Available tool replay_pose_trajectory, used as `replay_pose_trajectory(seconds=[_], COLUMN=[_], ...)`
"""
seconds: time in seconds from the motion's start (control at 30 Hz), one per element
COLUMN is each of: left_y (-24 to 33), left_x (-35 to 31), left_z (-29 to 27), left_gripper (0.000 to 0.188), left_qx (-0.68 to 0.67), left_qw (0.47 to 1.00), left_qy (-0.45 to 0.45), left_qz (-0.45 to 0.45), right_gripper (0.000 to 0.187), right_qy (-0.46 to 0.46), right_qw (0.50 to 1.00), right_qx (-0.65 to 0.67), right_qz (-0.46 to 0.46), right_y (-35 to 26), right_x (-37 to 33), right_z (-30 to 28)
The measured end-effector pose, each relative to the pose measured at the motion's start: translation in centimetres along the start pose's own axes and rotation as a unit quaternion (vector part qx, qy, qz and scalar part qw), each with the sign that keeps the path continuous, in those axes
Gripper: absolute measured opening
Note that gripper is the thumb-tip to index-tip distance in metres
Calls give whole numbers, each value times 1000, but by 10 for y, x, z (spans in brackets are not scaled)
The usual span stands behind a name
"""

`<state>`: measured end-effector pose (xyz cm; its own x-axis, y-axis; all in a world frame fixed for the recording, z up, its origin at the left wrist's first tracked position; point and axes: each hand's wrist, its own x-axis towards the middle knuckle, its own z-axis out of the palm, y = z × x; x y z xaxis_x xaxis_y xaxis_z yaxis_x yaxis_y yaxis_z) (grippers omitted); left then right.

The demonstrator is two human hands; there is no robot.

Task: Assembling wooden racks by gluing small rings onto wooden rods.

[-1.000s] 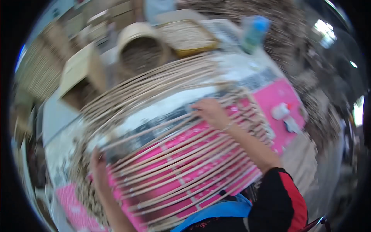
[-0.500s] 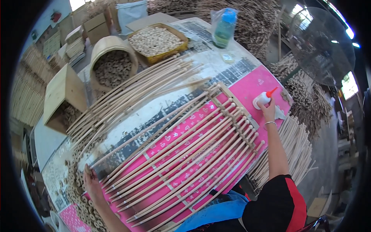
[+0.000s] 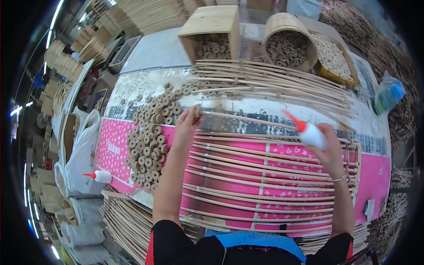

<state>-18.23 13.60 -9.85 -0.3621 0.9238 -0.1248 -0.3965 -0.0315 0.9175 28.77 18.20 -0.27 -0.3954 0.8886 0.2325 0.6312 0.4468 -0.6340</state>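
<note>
My right hand [image 3: 329, 148] is wrapped round a white squeeze bottle [image 3: 314, 136] with a red nozzle, held tilted above the rods, its tip toward the upper left. The fingers of my left hand [image 3: 187, 121] pinch a small brown wooden ring [image 3: 197, 111] at the left end of a thin wooden rod [image 3: 247, 119]. Whether the ring sits on the rod cannot be made out. Below, several pale rods [image 3: 260, 179] lie side by side over a pink patterned cover, their right ends on a slotted wooden rack [image 3: 357, 165]. Loose wooden rings [image 3: 150, 152] are heaped beside my left forearm.
A second squeeze bottle [image 3: 103, 176] lies at the left table edge. Farther back are loose rods [image 3: 274, 81], a square wooden box [image 3: 207, 26], a round wooden tub [image 3: 287, 24] of rings, a yellow basket [image 3: 349, 81] of pale beads and a green-blue drink bottle [image 3: 388, 98].
The view has swung left. My right hand has brought the squeeze bottle from the table's right side over the rods. A ring now shows in my left fingers, at the rod's end.
</note>
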Motion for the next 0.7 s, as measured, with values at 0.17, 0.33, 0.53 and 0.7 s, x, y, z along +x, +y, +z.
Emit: replay_pose_trajectory(seconds=[0.17, 0.33, 0.53, 0.7], left_y=[7, 6, 5, 4], left_x=[-10, -11, -17, -17], left_z=[12, 16, 17, 19], left_gripper=[33, 32, 31, 31], left_qx=[-3, -12, -16, -21], left_qw=[1000, 1000, 1000, 1000], left_qy=[2, -13, 3, 4], left_qz=[6, 13, 9, 10], right_gripper=[52, 46, 42, 44], right_qy=[-34, -31, -32, -63], right_qw=[986, 971, 968, 971], right_qx=[-22, -79, -99, -113], right_qz=[-161, -222, -230, -202], right_y=[-81, -105, -107, -114], right_x=[56, 82, 91, 93], right_z=[58, 81, 95, 94])
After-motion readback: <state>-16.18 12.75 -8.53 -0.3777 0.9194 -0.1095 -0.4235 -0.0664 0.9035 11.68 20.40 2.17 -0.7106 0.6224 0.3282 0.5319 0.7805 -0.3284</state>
